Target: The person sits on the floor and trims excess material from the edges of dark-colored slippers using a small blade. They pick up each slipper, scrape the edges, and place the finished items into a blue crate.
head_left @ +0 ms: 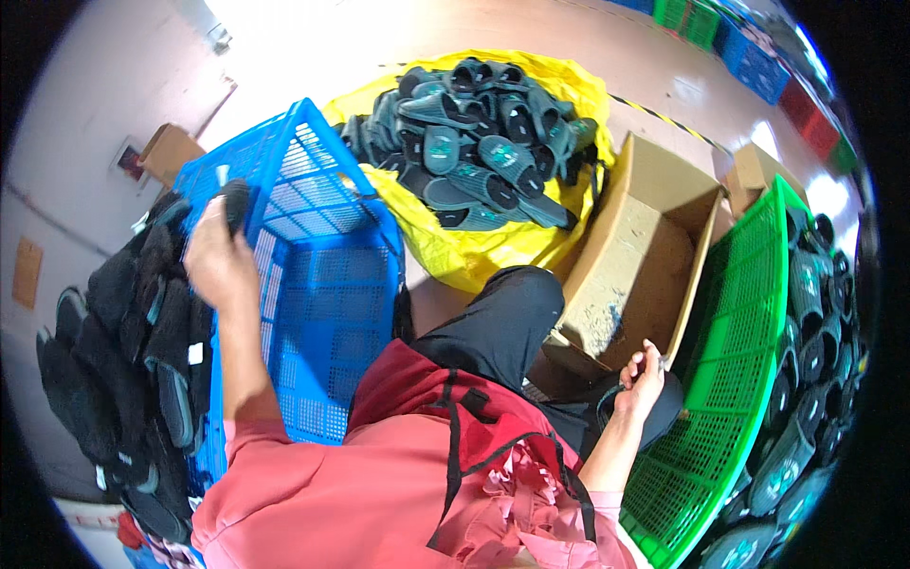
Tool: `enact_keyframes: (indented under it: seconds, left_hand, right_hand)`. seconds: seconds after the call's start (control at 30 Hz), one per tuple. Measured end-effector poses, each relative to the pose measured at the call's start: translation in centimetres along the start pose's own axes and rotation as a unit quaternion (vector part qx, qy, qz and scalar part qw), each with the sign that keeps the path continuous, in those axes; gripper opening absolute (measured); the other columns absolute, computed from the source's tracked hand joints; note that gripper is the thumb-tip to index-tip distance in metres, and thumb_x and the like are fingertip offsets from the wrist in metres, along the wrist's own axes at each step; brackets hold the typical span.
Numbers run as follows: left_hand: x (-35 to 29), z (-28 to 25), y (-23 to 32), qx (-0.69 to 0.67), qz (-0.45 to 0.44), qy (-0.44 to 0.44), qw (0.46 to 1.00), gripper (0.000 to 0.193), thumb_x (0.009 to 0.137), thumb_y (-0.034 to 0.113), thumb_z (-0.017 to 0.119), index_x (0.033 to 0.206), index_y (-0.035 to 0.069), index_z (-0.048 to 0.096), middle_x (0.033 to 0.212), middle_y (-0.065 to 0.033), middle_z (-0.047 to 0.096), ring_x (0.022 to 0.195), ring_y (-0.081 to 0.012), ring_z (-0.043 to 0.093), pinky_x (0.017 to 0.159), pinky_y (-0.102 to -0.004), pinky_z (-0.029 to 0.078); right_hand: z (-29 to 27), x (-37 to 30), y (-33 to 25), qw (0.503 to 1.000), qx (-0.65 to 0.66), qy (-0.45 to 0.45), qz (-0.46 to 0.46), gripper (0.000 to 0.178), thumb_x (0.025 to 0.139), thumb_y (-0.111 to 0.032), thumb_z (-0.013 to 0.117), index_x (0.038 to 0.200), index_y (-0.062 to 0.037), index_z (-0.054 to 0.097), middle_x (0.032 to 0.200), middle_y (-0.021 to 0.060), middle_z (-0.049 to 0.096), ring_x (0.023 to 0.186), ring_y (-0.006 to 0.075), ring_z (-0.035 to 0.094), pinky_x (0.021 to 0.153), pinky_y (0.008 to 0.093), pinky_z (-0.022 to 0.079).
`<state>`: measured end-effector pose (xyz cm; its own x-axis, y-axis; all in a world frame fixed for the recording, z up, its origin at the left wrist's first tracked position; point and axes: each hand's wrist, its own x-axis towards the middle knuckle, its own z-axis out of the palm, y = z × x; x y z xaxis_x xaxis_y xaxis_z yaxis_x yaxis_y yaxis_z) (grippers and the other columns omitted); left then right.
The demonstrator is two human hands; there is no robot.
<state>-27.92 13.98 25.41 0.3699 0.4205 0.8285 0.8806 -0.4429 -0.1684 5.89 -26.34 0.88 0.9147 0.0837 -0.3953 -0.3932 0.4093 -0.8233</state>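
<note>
Two hands stand apart. Left hand (220, 264) grips a dark slipper (237, 203) by the left wall of the blue crate (332, 308); right hand (643, 387), fingers curled, is near the cardboard box (637, 228), its hold unclear.

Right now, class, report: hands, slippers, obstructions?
Left hand holds dark item by blue crate; right hand by cardboard box, grip unclear. Slippers heaped in yellow bag. Bent knee before bag.

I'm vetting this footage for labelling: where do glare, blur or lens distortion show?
Head view: the floor beyond the yellow sack washes out to white at upper left; head view: the left hand looks slightly blurred; head view: the green crate has an edge bowed by the fisheye, and the picture's corners are black.
</note>
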Motion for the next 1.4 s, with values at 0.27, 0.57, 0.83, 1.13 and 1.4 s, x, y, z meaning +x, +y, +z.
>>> enact_keyframes:
  seconds: [0.27,0.57,0.83,1.13,1.4]
  left_hand:
    - [4.2,-5.8,12.4,-0.466,0.067,-0.136,0.872,0.038,0.072,-0.002,0.073,0.109,0.001,0.069,0.109,-0.0128,0.070,0.101,-0.0254,0.067,0.094,-0.0340,0.049]
    - [-0.1,5.0,26.2,-0.604,0.323,-0.550,0.478,0.059,0.076,0.008,0.080,0.129,0.003,0.056,0.118,-0.0078,0.065,0.108,-0.0172,0.060,0.097,-0.0317,0.046]
    - [-7.1,4.6,29.2,-0.641,-0.061,-0.748,0.160,0.022,0.101,0.012,0.055,0.121,0.003,0.055,0.111,-0.0082,0.063,0.103,-0.0156,0.062,0.090,-0.0285,0.052]
    - [-7.2,4.3,26.8,-0.630,-0.009,-0.755,0.180,0.023,0.095,0.013,0.063,0.115,0.002,0.060,0.110,-0.0073,0.062,0.109,-0.0182,0.059,0.094,-0.0357,0.052]
    - [-6.8,2.5,26.9,-0.615,0.232,-0.693,0.296,0.056,0.075,0.000,0.079,0.127,0.006,0.058,0.114,-0.0056,0.044,0.113,-0.0180,0.052,0.101,-0.0375,0.049]
  right_hand:
    - [2.0,-1.8,0.0,0.991,-0.074,-0.109,0.024,0.017,0.095,-0.015,0.061,0.108,-0.0049,0.064,0.073,0.0012,0.063,0.047,0.0044,0.043,0.038,0.0189,0.026]
    - [8.8,-9.0,-0.7,0.944,-0.047,-0.321,0.062,0.047,0.090,-0.011,0.069,0.133,-0.0007,0.053,0.121,0.0065,0.065,0.068,0.0020,0.049,0.057,0.0154,0.039]
    - [3.9,-8.3,1.7,0.963,-0.061,-0.241,0.103,0.043,0.089,-0.004,0.069,0.130,-0.0057,0.056,0.105,-0.0018,0.063,0.086,0.0073,0.056,0.078,0.0231,0.048]
    - [2.9,-7.5,4.1,0.966,-0.056,-0.230,0.103,0.047,0.090,0.003,0.062,0.135,-0.0081,0.052,0.107,-0.0022,0.061,0.084,0.0074,0.054,0.076,0.0224,0.047]
    - [2.8,-7.2,4.2,0.965,-0.057,-0.230,0.112,0.045,0.090,0.004,0.062,0.133,-0.0081,0.053,0.103,-0.0030,0.060,0.082,0.0085,0.052,0.078,0.0231,0.047]
